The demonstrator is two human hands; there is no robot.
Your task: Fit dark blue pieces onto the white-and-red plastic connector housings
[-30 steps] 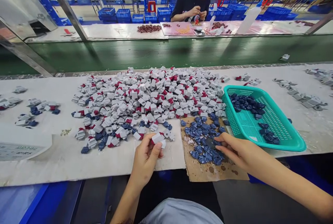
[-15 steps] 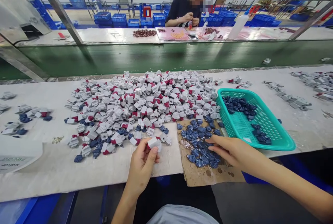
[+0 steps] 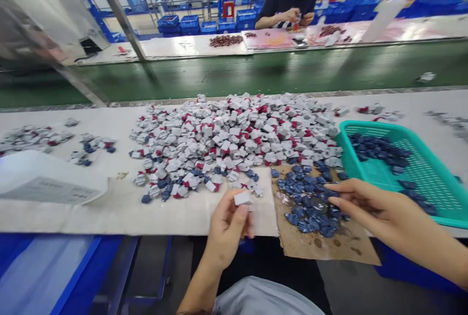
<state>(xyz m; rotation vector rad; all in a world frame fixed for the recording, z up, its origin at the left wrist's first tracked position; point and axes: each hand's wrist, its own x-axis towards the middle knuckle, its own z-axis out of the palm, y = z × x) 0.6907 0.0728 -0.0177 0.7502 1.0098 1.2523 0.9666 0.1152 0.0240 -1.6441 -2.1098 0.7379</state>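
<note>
My left hand (image 3: 225, 229) is closed round a small light-grey plastic block (image 3: 243, 198), pinched between thumb and fingers above the front of the table. My right hand (image 3: 373, 210) reaches over the dark blue plastic pieces (image 3: 310, 207), which lie wet-looking on a sheet of brown cardboard (image 3: 303, 246). Its thumb and forefinger close on one blue piece at the pile's right side; the fingertips partly hide that piece. Behind both hands spreads a large heap of light-grey blocks with dark red parts (image 3: 234, 134). A few blue pieces lie at its front edge.
A teal perforated basket (image 3: 444, 193) with blue pieces stands at the right, beside the cardboard. A curled white sheet (image 3: 54, 178) and smaller groups of grey parts lie left. Beyond runs a green conveyor belt (image 3: 219, 76); a person (image 3: 288, 0) works across it.
The view has swung left, so everything sits further right. My left hand still holds the grey block. My right fingertips have shifted slightly among the blue pieces.
</note>
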